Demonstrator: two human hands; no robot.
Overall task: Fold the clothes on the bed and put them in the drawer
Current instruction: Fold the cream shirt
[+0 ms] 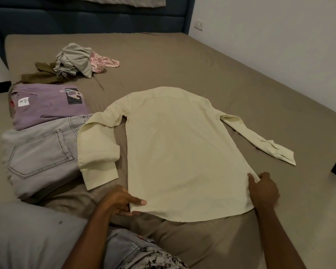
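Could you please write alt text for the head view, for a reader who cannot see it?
A pale yellow shirt lies flat, back up, on a brown bed, its hem corners pinched by the left hand and right hand. Folded clothes and an unfolded pile lie to the left.

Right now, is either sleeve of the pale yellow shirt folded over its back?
No: the pale yellow shirt lies flat with both sleeves spread out to its sides on the bed.

The shirt (182,152) was smooth, matt pale cloth. The jeans (41,156) were grey denim with dark stitching. The purple top (47,107) looked soft cotton. The sheet (221,74) was matt brown fabric, the headboard (85,18) padded blue cloth.
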